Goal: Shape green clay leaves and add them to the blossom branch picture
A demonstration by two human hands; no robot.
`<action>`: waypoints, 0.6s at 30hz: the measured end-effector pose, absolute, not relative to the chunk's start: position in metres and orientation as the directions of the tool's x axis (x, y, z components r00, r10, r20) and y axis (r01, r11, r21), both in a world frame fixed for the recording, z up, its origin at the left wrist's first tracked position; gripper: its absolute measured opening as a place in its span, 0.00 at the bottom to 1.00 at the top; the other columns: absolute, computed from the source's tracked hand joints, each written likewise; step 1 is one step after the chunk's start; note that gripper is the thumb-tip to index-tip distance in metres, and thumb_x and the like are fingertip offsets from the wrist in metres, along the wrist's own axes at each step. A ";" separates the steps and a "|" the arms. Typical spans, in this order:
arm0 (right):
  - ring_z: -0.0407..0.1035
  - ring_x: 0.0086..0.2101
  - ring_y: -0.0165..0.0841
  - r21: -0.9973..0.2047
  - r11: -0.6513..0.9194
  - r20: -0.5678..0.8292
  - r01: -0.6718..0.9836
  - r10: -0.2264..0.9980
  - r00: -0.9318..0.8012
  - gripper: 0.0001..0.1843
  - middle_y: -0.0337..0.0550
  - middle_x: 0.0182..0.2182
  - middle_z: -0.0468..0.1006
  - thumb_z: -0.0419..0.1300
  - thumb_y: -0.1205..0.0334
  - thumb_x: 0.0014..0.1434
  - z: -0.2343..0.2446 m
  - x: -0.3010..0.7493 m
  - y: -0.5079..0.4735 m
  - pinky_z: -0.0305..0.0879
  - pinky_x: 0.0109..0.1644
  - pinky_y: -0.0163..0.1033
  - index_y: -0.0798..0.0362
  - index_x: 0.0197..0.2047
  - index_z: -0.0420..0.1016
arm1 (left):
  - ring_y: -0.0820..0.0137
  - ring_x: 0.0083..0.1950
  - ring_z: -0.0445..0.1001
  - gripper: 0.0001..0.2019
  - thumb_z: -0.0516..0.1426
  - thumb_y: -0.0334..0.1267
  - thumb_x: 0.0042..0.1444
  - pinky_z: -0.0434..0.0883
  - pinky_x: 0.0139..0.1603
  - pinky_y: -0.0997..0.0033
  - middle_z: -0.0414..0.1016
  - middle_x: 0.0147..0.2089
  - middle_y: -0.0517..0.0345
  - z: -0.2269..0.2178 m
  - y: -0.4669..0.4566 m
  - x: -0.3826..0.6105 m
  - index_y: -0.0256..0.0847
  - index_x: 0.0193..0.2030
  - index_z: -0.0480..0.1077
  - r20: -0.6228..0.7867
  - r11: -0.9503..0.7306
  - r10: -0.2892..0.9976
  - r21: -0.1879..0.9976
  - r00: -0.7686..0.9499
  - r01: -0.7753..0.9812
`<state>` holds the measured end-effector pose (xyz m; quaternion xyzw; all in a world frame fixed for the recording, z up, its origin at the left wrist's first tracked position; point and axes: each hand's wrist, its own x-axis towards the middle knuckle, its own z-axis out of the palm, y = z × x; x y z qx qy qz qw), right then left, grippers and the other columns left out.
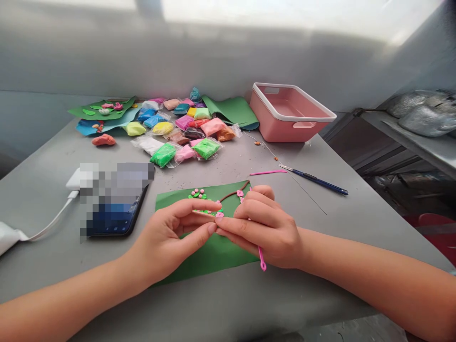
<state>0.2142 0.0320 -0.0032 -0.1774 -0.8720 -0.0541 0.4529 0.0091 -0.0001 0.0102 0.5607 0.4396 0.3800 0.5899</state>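
Observation:
Over a green sheet (217, 256), the fingertips of my left hand (174, 232) and my right hand (267, 228) meet in a pinch. Whatever sits between the fingertips is too small and hidden to name. A pink plastic stick with a looped end (262, 260) is tucked in my right hand and pokes out below it. On the sheet lie a brown clay stem (230, 194), pink clay flowers (240, 193) and small pink balls with green leaves (197, 194). My hands cover part of this design.
Several bags of coloured clay (164, 154) lie at the back, near a pink basket (292, 128). A phone (117, 213) with a charging cable (53, 221) rests at left. To the right are a blue pen-like tool (317, 179), a thin needle (308, 192) and a pink strip (267, 172).

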 end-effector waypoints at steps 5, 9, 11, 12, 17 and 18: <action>0.61 0.27 0.28 -0.071 0.932 0.808 0.356 0.264 -0.527 0.04 0.37 0.23 0.67 0.62 0.71 0.63 -0.004 0.215 0.034 0.54 0.34 0.40 0.57 0.39 0.78 | 0.68 0.46 0.84 0.10 0.62 0.37 0.61 0.79 0.49 0.78 0.86 0.42 0.55 0.010 0.001 0.010 0.40 0.49 0.73 -0.081 0.066 0.942 0.996 0.327 0.057; 0.60 0.27 0.29 -0.063 0.923 0.808 0.379 0.270 -0.524 0.04 0.38 0.24 0.68 0.61 0.70 0.64 -0.005 0.215 0.035 0.54 0.34 0.40 0.57 0.38 0.78 | 0.69 0.48 0.84 0.10 0.59 0.37 0.63 0.78 0.51 0.77 0.86 0.45 0.55 0.010 -0.001 0.010 0.41 0.51 0.72 -0.050 0.035 0.940 0.998 0.338 0.052; 0.61 0.27 0.29 -0.055 0.924 0.803 0.379 0.267 -0.532 0.05 0.38 0.24 0.68 0.60 0.68 0.65 -0.006 0.215 0.036 0.54 0.33 0.40 0.57 0.39 0.78 | 0.68 0.49 0.83 0.11 0.58 0.37 0.64 0.78 0.52 0.75 0.85 0.47 0.54 0.010 -0.002 0.010 0.41 0.52 0.72 -0.042 0.031 0.935 0.999 0.353 0.036; 0.62 0.27 0.29 -0.052 0.926 0.804 0.374 0.261 -0.534 0.06 0.38 0.25 0.69 0.60 0.68 0.66 -0.006 0.215 0.037 0.55 0.33 0.40 0.58 0.40 0.78 | 0.67 0.50 0.83 0.11 0.58 0.37 0.64 0.78 0.53 0.74 0.85 0.48 0.53 0.011 -0.002 0.010 0.41 0.53 0.71 -0.043 0.036 0.931 0.999 0.363 0.025; 0.61 0.26 0.28 -0.047 0.929 0.809 0.367 0.251 -0.531 0.06 0.36 0.23 0.68 0.59 0.69 0.67 -0.009 0.214 0.036 0.56 0.35 0.40 0.55 0.40 0.78 | 0.63 0.58 0.79 0.16 0.56 0.39 0.66 0.75 0.59 0.68 0.82 0.55 0.49 0.009 -0.007 0.008 0.43 0.60 0.67 -0.070 0.095 0.878 0.995 0.474 -0.028; 0.61 0.26 0.27 -0.049 0.927 0.807 0.372 0.256 -0.532 0.06 0.35 0.22 0.69 0.59 0.70 0.66 -0.009 0.214 0.035 0.56 0.35 0.40 0.54 0.39 0.78 | 0.62 0.60 0.77 0.18 0.56 0.39 0.66 0.75 0.60 0.66 0.81 0.57 0.49 0.008 -0.009 0.008 0.44 0.61 0.66 -0.075 0.103 0.864 0.994 0.498 -0.028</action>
